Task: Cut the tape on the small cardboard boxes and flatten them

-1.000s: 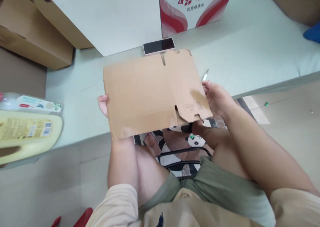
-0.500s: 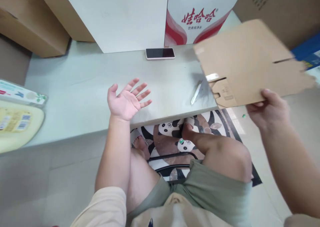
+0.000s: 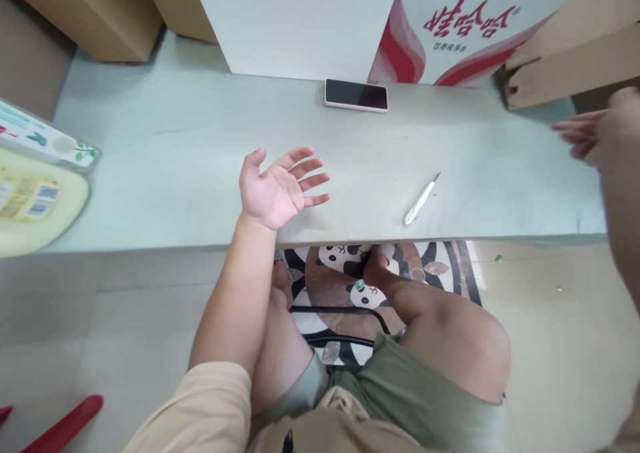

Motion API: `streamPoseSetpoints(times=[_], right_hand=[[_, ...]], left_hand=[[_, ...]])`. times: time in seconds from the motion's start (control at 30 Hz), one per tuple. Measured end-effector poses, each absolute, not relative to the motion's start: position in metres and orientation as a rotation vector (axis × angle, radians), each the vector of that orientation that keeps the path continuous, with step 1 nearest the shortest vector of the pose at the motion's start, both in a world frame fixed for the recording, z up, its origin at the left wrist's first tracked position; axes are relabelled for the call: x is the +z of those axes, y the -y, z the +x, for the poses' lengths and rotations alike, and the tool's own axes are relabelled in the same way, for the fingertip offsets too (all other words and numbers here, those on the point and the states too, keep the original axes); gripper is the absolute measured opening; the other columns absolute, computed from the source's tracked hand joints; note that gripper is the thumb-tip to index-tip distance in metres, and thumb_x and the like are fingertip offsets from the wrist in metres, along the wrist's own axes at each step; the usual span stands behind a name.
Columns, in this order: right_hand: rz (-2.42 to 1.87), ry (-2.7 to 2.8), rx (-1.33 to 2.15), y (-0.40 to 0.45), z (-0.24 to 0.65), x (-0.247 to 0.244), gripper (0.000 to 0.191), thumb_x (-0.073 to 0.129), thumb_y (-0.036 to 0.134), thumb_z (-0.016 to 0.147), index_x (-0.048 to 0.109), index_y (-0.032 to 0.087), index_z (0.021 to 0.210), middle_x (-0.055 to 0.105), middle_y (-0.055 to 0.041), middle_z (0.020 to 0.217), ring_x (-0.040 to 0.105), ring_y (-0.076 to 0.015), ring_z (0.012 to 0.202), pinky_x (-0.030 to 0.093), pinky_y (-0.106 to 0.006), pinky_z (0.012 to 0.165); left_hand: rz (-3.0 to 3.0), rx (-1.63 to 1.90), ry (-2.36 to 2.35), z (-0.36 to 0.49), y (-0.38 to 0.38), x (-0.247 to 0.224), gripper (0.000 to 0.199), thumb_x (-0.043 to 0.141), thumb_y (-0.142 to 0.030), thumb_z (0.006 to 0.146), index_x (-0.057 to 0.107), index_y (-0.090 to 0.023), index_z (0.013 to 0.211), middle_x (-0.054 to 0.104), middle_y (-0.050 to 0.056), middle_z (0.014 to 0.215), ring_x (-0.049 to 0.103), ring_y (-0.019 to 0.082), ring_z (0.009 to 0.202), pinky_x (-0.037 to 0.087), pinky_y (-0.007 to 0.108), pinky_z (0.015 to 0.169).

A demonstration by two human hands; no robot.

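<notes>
My left hand is held palm up over the front of the table, fingers spread, with nothing in it. My right hand is at the right edge, somewhat blurred, its fingers stretched out to the left and holding nothing I can see. Just beyond it, a brown cardboard piece leans at the back right, beside a white and red carton. A slim white-handled tool with a thin dark tip, like a craft knife, lies on the table between my hands.
A phone lies before a large white box. Brown boxes stand at the back left. A pale yellow bottle and a printed box are on the table's left end. The table's front edge runs above my knees.
My right hand has let go of the flattened cardboard, which now stands at the back right. That hand moved right and away from me. My left hand stays open; the view shifted slightly.
</notes>
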State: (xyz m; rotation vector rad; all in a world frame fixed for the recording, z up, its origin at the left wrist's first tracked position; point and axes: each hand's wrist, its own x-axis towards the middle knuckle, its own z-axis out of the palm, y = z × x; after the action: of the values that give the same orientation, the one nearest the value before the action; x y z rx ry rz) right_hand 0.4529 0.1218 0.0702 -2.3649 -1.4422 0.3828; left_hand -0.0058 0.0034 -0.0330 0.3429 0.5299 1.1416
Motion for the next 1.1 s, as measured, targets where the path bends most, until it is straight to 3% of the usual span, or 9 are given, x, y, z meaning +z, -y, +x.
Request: streamPoseSetpoints(times=[0.03, 0.1, 0.27, 0.43, 0.57, 0.67, 0.73, 0.9, 1.1], right_hand=[[-2.429, 1.361, 0.442, -0.111, 0.439, 0.061, 0.059, 0.012, 0.014, 0.097, 0.055, -0.01, 0.13, 0.063, -0.0425, 0.122, 0.048, -0.0083, 0.048, 0.034, -0.03, 0.05], [-2.503, 1.325, 0.552, -0.079, 0.41, 0.038, 0.049, 0.034, 0.024, 0.098, 0.058, 0.001, 0.134, 0.069, -0.0312, 0.123, 0.057, -0.0106, 0.058, 0.038, -0.028, 0.056], [-2.497, 1.671, 0.703, -0.012, 0.352, -0.004, 0.042, 0.061, 0.04, 0.089, 0.064, 0.024, 0.128, 0.076, -0.006, 0.087, 0.064, -0.0185, 0.071, 0.046, -0.033, 0.074], [-2.5, 2.187, 0.494, 0.001, 0.314, -0.014, 0.056, 0.055, 0.053, 0.087, 0.056, 0.029, 0.137, 0.075, -0.0097, 0.105, 0.067, -0.033, 0.096, 0.048, -0.044, 0.079], [-2.575, 2.245, 0.404, -0.018, 0.295, -0.015, 0.052, 0.061, 0.036, 0.079, 0.058, 0.023, 0.129, 0.074, -0.0166, 0.109, 0.067, -0.0387, 0.101, 0.049, -0.049, 0.082], [-2.485, 2.247, 0.399, -0.035, 0.28, -0.013, 0.056, 0.062, 0.025, 0.073, 0.055, 0.017, 0.128, 0.074, -0.0178, 0.101, 0.068, -0.0364, 0.097, 0.05, -0.047, 0.083], [-2.39, 2.241, 0.443, -0.044, 0.265, -0.011, 0.047, 0.06, 0.025, 0.074, 0.058, 0.017, 0.12, 0.073, -0.0167, 0.101, 0.069, -0.0326, 0.093, 0.051, -0.044, 0.084], [-2.065, 2.219, 0.692, -0.06, 0.205, -0.008, 0.036, 0.045, 0.027, 0.082, 0.057, 0.021, 0.115, 0.067, -0.0065, 0.095, 0.069, -0.0187, 0.081, 0.053, -0.031, 0.072], [-1.805, 2.243, 0.695, -0.101, 0.1, 0.007, 0.02, 0.058, 0.027, 0.074, 0.061, 0.023, 0.094, 0.053, 0.003, 0.069, 0.05, -0.0141, 0.062, 0.043, -0.029, 0.061]], left_hand=[[0.336, 1.138, -0.508, -0.007, -0.004, -0.033, 0.061, 0.036, -0.064, 0.088, 0.07, -0.017, 0.107, 0.078, 0.013, 0.099, 0.074, 0.035, 0.096, 0.058, 0.057, 0.085], [0.33, 1.121, -0.474, -0.009, -0.005, -0.032, 0.062, 0.035, -0.064, 0.089, 0.07, -0.016, 0.108, 0.078, 0.013, 0.099, 0.074, 0.034, 0.095, 0.058, 0.056, 0.085], [0.354, 1.125, -0.514, -0.011, 0.0, -0.028, 0.066, 0.039, -0.07, 0.088, 0.07, -0.019, 0.116, 0.078, 0.011, 0.102, 0.073, 0.036, 0.107, 0.057, 0.057, 0.09], [0.373, 1.18, -0.498, -0.018, 0.018, -0.014, 0.06, 0.041, -0.066, 0.089, 0.07, -0.02, 0.114, 0.078, 0.01, 0.106, 0.071, 0.036, 0.113, 0.057, 0.056, 0.092], [0.381, 1.229, -0.374, -0.033, 0.034, 0.0, 0.054, 0.043, -0.06, 0.089, 0.071, -0.018, 0.111, 0.077, 0.011, 0.106, 0.072, 0.034, 0.11, 0.056, 0.053, 0.093], [0.389, 1.254, -0.303, -0.048, 0.048, 0.006, 0.051, 0.044, -0.055, 0.089, 0.071, -0.018, 0.11, 0.077, 0.011, 0.104, 0.072, 0.031, 0.105, 0.056, 0.049, 0.091], [0.395, 1.276, -0.258, -0.059, 0.056, 0.006, 0.049, 0.044, -0.054, 0.088, 0.071, -0.018, 0.108, 0.077, 0.011, 0.103, 0.072, 0.03, 0.101, 0.056, 0.047, 0.089], [0.336, 1.37, -0.209, -0.082, 0.063, -0.01, 0.047, 0.046, -0.052, 0.086, 0.072, -0.017, 0.103, 0.075, 0.009, 0.099, 0.072, 0.026, 0.092, 0.055, 0.043, 0.083], [0.211, 1.432, -0.173, -0.102, 0.044, -0.02, 0.041, 0.048, -0.05, 0.084, 0.07, -0.019, 0.1, 0.071, 0.007, 0.09, 0.071, 0.024, 0.086, 0.053, 0.042, 0.083]])
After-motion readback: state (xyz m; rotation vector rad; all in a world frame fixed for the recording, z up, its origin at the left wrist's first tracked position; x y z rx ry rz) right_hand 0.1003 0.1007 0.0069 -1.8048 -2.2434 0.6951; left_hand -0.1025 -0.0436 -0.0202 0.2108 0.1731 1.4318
